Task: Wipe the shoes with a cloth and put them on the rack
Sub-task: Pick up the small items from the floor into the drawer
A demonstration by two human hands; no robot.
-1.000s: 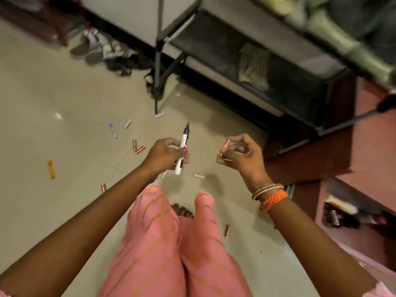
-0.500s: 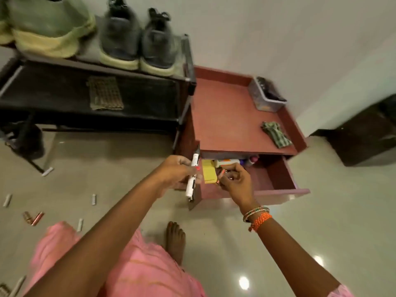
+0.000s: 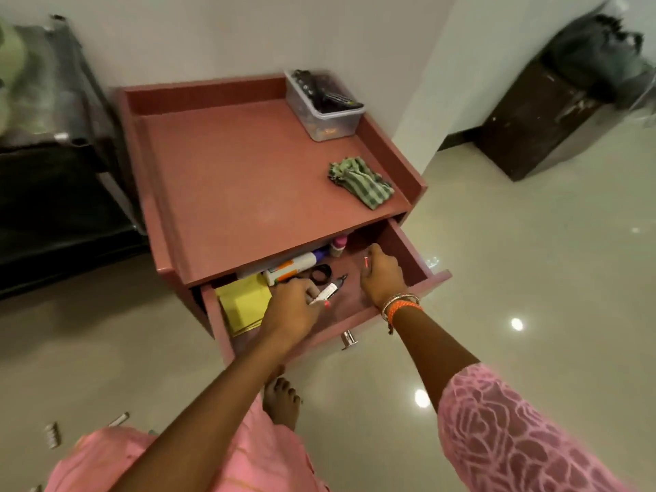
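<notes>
Green checked cloth [image 3: 360, 182] lies frame centre-right, up-right of the right hand [image 3: 381, 275], the nearer; left hand [image 3: 294, 308] pinches a marker [image 3: 328, 290]; right's grasp indeterminate.

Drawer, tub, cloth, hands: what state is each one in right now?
Drawer: pulled open.
Marker: gripped by the left hand, over the drawer.
Right hand: inside the drawer, fingers curled round a small orange thing.
Green cloth: crumpled on the cabinet top, untouched.
Clear tub: lidless, holding dark items.
</notes>
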